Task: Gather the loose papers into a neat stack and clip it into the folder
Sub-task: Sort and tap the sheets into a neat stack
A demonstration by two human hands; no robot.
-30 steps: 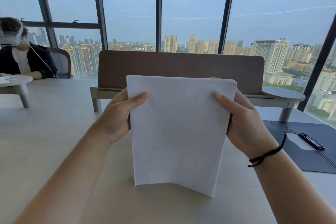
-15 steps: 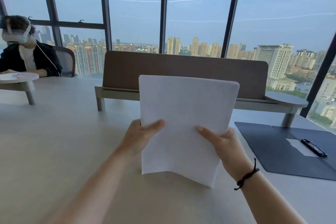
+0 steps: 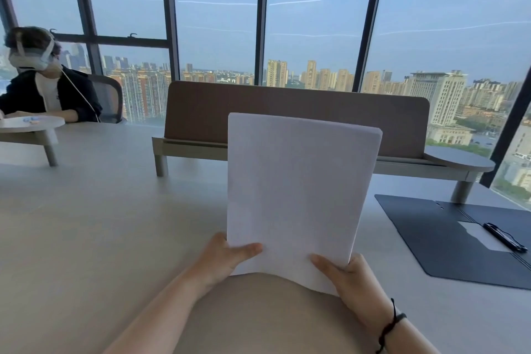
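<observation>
A stack of white papers stands upright in front of me above the table, its bottom edge bowed. My left hand grips its lower left corner, thumb on the front sheet. My right hand grips the lower right corner the same way; a black cord is round that wrist. A dark open folder lies flat on the table at the right, apart from the papers. It has a white patch and a black clip bar on its inner side.
The beige table stretches left and ahead. A brown divider panel on a raised shelf stands behind the papers. At the far left a seated person wearing a headset works at another small shelf. Tall windows lie beyond.
Both hands have slid down the sides of the stack from near its top to its bottom corners. The view has shifted, bringing more of the folder into sight.
</observation>
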